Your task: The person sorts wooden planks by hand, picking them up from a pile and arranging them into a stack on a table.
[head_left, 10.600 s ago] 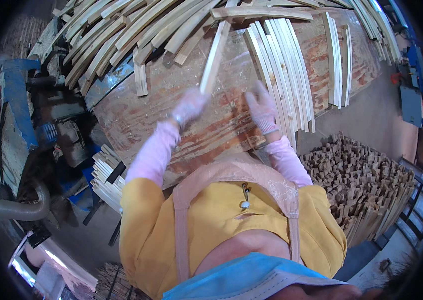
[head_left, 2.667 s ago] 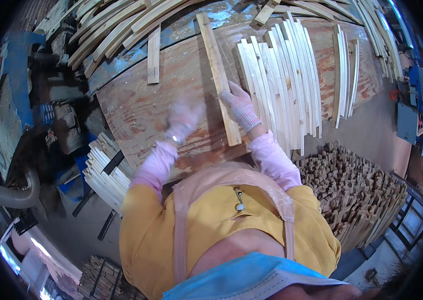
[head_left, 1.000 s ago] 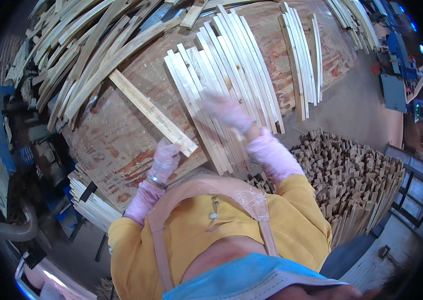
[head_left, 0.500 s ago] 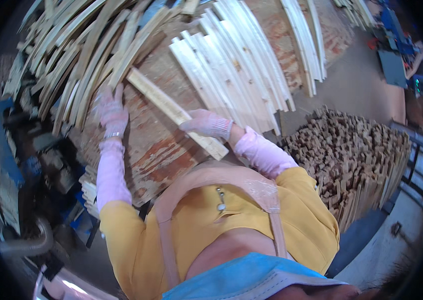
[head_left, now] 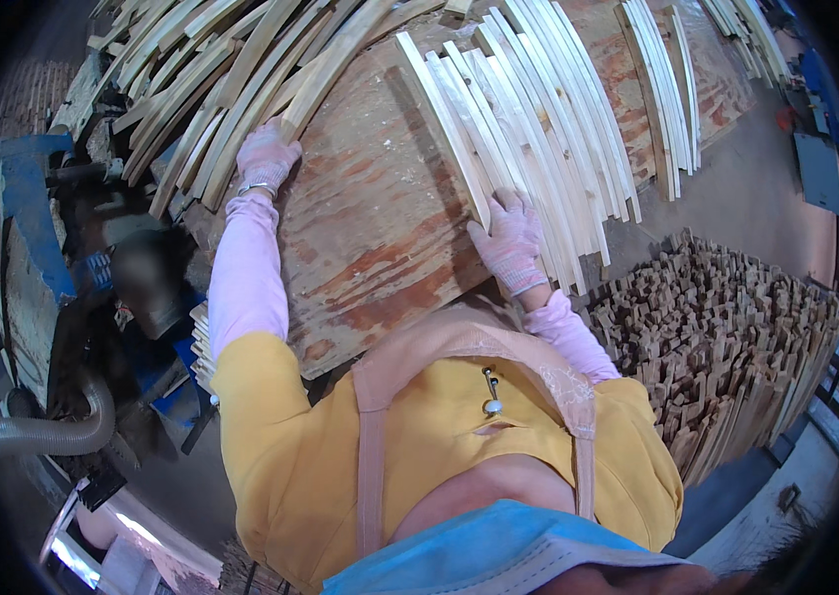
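Observation:
Both my hands wear pale knit gloves. My left hand (head_left: pixel 269 159) is closed round the near end of a wooden strip (head_left: pixel 335 69) at the right edge of a loose pile. Over on the right, my right hand (head_left: pixel 510 238) has its thumb and fingers about the near end of a pale wooden strip (head_left: pixel 442 124). That strip is the leftmost of a row of pale strips (head_left: pixel 548 109) lying side by side. Bare board of the worn, reddish-brown plywood table (head_left: pixel 370 218) shows between my hands.
More strips lie at the far left in a loose pile (head_left: pixel 191 89), and a few in a group (head_left: pixel 662 99) at the right. A dense stack of upright wood pieces (head_left: pixel 717 337) stands right of the table. Left are blue machinery (head_left: pixel 33 218) and a ridged hose (head_left: pixel 62 431).
The strip that lay slanted under my right hand now lies at the left of the pale row. My right hand moved right; my left hand closed on a pile strip. The view shifted.

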{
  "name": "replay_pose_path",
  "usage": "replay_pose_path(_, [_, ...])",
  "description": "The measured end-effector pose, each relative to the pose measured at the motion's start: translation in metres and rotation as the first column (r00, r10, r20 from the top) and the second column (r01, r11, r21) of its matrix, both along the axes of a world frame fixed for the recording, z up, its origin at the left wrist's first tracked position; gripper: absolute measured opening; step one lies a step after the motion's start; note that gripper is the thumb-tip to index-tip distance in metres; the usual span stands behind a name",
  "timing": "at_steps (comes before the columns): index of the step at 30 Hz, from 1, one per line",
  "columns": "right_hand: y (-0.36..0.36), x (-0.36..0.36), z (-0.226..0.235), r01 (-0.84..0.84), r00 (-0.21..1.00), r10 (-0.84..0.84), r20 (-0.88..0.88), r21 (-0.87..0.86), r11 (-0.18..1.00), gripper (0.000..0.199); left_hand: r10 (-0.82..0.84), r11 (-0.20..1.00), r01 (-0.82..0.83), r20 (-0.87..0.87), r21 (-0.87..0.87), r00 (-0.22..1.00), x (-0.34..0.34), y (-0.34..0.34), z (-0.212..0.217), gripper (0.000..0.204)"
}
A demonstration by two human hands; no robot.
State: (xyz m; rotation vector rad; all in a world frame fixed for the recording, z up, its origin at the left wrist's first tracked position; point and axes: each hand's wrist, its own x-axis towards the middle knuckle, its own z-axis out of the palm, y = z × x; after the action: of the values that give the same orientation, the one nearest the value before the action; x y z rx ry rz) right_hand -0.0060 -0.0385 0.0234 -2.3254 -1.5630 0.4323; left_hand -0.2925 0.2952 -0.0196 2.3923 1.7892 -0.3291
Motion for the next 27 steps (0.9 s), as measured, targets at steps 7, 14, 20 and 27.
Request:
replay_pose_path(7, [-0.025,0.015,-0.047,0.003,0.981,-0.026,0.194,0.119,0.993,0.074,0.573,0.785,-0.095,0.66,-0.612,0.486,0.018,-0.097,-0.008,0.039])
replay_pose_path(14, [-0.046,0.178,-0.021,0.728,0.685,-0.646,-0.336,0.286,0.623,0.055,0.708,0.667,-0.134,0.569,-0.733,0.418,0.099,-0.269,-0.067,0.04])
replay_pose_path(20, [-0.168,0.423,-0.151,0.998,0.05,-0.86,-0.507,-0.015,0.066,0.082,0.43,0.749,0.13,0.625,-0.65,0.652,0.171,-0.296,-0.049,0.051])
replay_pose_path(27, [-0.139,0.388,-0.147,0.955,-0.15,-0.358,-0.922,-0.228,0.188,0.049,0.322,0.793,-0.065,0.327,-0.605,0.888,0.164,-0.299,-0.011,0.067])
